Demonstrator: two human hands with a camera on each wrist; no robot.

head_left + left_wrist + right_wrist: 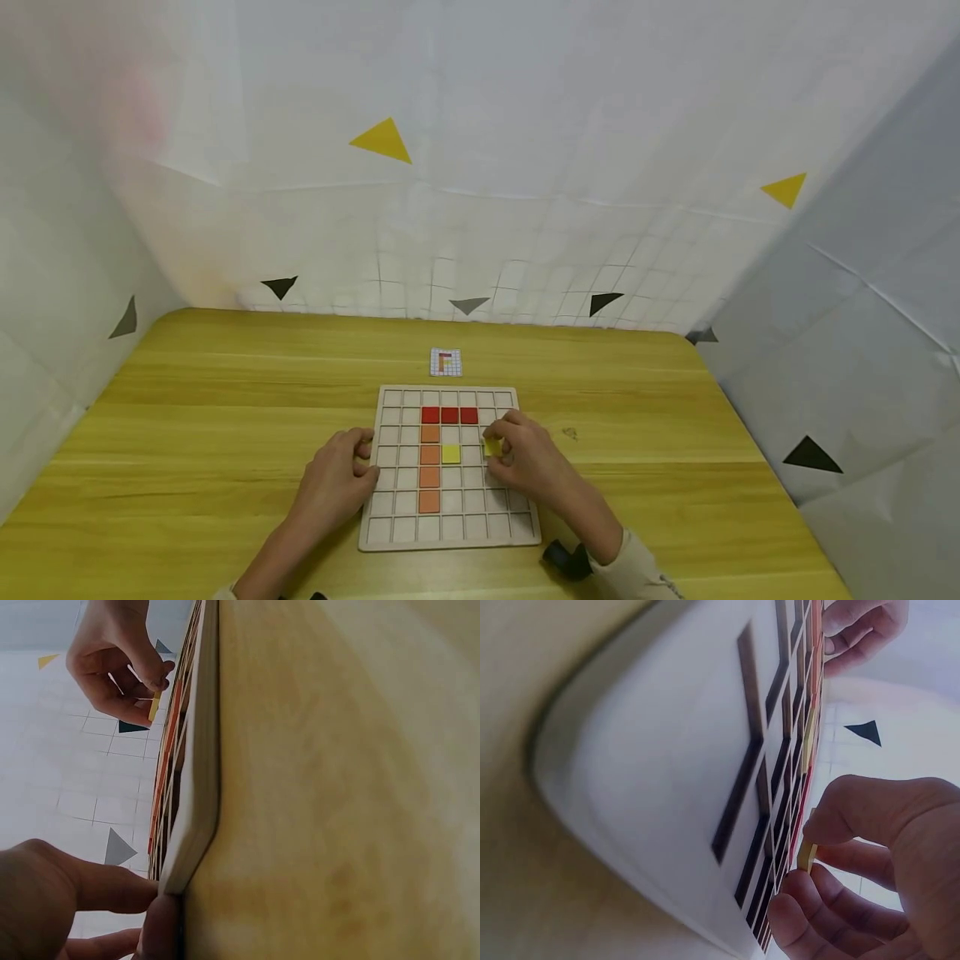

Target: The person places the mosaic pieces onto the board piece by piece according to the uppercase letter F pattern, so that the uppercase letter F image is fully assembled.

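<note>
A pale wooden grid board (499, 533) lies flat on the table. On it are a row of three red tiles (449, 415), a column of several orange tiles (430, 477) below the row's left end, and a yellow tile (451, 454) beside that column. My right hand (528, 457) pinches another yellow tile (808, 853) between thumb and fingers, over the board's right side. The tile is tilted on edge in the right wrist view. At the board's left edge, my left hand (336, 473) pinches the rim with thumb and finger (112, 889).
Behind the board lies a small card (446, 362) with a printed grid and coloured pattern. The yellowish wooden table (645, 400) is bounded by white sheet walls (525, 125) bearing yellow, black and grey triangles. A black object (566, 560) is near my right wrist.
</note>
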